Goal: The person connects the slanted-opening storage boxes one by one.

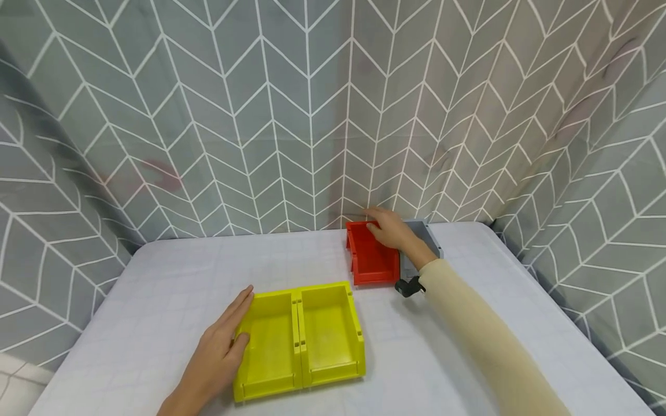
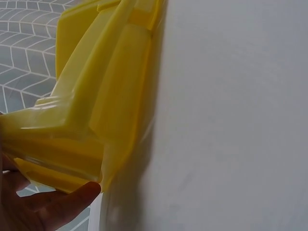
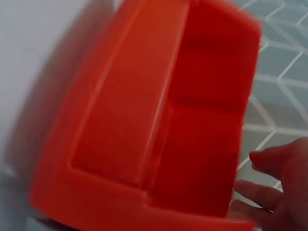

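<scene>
Plainly, the left hand [image 1: 215, 349] touches a smooth, boxy yellow plastic bin [image 1: 269, 346].

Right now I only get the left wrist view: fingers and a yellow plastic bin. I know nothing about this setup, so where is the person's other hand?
Observer: The bare right hand is by the far end of a red, open-topped plastic bin.
Visitor: Is there anything beside that bin?
Observer: Yes, a grey plastic bin, just to its right.
Visitor: And inside the red one?
Observer: Nothing shows in it.
</scene>
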Action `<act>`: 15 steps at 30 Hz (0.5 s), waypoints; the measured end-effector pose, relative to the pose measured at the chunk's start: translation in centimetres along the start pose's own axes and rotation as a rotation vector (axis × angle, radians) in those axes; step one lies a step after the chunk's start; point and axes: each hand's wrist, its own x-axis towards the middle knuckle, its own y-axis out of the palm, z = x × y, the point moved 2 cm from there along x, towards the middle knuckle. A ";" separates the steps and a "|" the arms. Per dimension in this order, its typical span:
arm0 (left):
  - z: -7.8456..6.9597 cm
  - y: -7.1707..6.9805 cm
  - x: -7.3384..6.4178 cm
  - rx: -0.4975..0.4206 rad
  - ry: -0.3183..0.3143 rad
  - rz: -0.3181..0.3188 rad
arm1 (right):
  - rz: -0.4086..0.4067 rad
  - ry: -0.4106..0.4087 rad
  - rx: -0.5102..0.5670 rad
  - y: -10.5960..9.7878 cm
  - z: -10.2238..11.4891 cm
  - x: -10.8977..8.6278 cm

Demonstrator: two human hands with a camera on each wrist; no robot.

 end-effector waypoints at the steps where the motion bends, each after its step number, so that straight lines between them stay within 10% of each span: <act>1: 0.0 0.0 0.0 -0.001 0.005 -0.002 | 0.019 0.009 -0.009 0.1 -0.5 0.2; 9: -0.1 -0.5 0.3 -0.014 0.006 0.011 | 0.104 0.127 0.041 0.4 -3.2 0.5; 15: 0.5 -0.9 0.6 -0.012 0.014 0.018 | 0.078 0.040 0.065 -0.1 -3.5 0.2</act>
